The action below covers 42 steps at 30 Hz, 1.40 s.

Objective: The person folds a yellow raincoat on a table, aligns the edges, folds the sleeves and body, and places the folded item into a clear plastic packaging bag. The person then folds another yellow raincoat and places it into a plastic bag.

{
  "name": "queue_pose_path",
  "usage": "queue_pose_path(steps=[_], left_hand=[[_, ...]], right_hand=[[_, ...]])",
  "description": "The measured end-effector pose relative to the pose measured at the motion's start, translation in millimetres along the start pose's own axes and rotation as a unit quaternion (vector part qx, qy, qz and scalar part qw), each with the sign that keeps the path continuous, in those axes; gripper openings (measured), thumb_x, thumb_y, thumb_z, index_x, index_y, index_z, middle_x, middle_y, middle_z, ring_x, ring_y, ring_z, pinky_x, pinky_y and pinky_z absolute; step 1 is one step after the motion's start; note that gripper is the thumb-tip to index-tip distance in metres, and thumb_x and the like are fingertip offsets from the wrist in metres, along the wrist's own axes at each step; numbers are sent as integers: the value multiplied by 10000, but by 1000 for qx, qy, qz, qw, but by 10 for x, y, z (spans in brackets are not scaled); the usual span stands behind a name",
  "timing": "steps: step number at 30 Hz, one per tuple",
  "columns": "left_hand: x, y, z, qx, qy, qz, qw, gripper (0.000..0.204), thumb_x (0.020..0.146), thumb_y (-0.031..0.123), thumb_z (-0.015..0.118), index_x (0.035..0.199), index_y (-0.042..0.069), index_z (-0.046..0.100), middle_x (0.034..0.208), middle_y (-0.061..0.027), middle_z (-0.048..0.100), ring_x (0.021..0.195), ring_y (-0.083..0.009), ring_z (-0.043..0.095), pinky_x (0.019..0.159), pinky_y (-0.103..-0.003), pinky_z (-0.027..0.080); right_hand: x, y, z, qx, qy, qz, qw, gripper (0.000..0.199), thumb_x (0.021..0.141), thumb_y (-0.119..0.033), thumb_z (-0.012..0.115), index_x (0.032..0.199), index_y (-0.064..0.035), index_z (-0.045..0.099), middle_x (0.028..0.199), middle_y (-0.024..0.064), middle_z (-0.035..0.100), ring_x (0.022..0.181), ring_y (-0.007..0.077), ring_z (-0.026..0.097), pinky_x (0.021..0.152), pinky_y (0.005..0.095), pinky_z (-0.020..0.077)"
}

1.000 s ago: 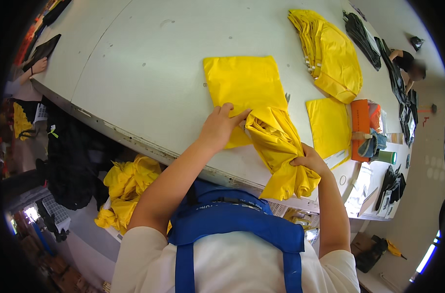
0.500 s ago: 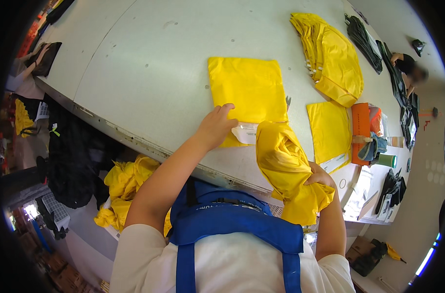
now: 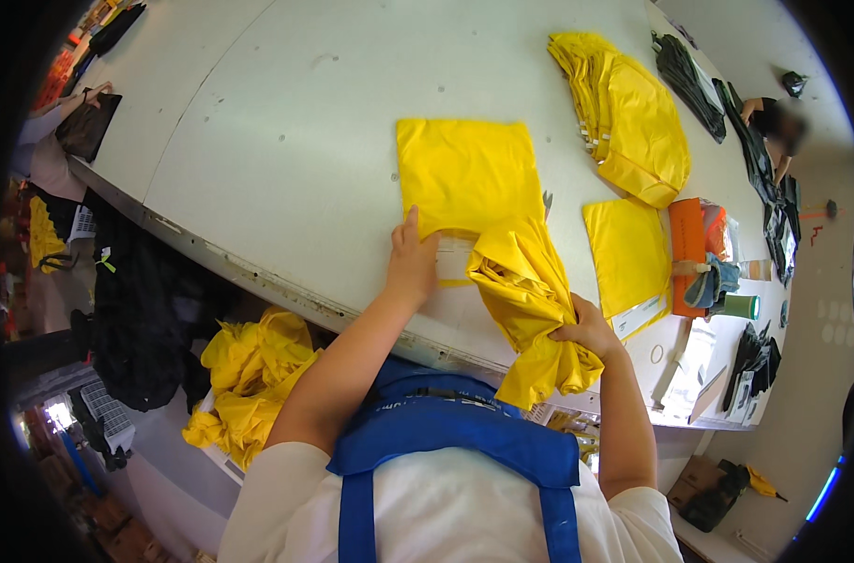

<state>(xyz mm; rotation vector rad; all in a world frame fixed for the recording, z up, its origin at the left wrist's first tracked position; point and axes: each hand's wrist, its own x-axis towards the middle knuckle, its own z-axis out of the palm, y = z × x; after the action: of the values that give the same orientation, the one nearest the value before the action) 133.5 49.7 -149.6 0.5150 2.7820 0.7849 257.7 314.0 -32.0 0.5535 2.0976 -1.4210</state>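
Note:
A flat yellow fabric pouch [image 3: 466, 169] lies on the table in front of me, its near edge lifted, with a pale label showing beneath. At that edge's left corner my left hand [image 3: 412, 263] pinches the fabric. My right hand [image 3: 586, 330] is closed round a bunched, twisted yellow cloth bundle [image 3: 521, 281]. The bundle's far end rests against the pouch's near edge, covering the right part of it. Just right of the pouch, part of a small grey metal tool [image 3: 547, 202] shows.
To the right lie another yellow pouch [image 3: 626, 253], a stack of yellow pieces [image 3: 633, 122] and an orange box [image 3: 687, 244]. Crumpled yellow cloth [image 3: 258, 375] sits below the table edge at left. Other people work at the far left and far right.
My right hand has brought the bundle left and forward to the pouch's near edge. My left hand has turned fingers-up and shifted slightly left and down, the pouch edge now raised.

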Motion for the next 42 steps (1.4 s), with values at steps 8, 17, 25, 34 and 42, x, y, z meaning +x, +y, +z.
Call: queue_pose_path(steps=[8,17,25,34,42], left_hand=[[58,-120,20,-47,99,86,990,483,761,-107,474,1221,26,542,1476,-85,331,1197,-376,386,991,-395,407],[50,-64,-595,-71,40,218,973,438,768,-81,520,1200,-14,544,1364,-146,436,1110,-364,499,964,-395,428],[-462,736,-360,-148,33,319,935,396,794,5,575,1188,38,567,1255,-149,519,1096,-327,529,916,-371,445],[-228,324,-185,-253,176,253,917,848,701,48,721,1432,107,296,1432,-230,353,1237,-388,436,956,-429,422],[-414,783,-394,-217,2,158,963,722,823,50,566,1468,168,263,894,-206,638,769,-382,626,663,-419,502]], right_hand=[[36,-270,64,-205,-89,-52,973,586,626,-216,714,1161,-20,577,973,197,669,904,304,641,834,345,484],[160,-242,130,-198,42,-25,979,615,638,-230,715,1194,-22,557,1014,195,666,940,314,640,842,356,487],[295,27,347,158,105,-56,980,553,716,-99,667,1224,45,501,1097,157,640,984,229,616,871,325,474],[140,-176,362,500,-20,-107,859,612,731,-87,542,1311,53,407,1236,187,562,1079,309,595,941,369,475],[251,-396,207,440,113,-83,887,385,794,1,576,1170,59,516,1056,142,629,900,241,645,766,337,532]])
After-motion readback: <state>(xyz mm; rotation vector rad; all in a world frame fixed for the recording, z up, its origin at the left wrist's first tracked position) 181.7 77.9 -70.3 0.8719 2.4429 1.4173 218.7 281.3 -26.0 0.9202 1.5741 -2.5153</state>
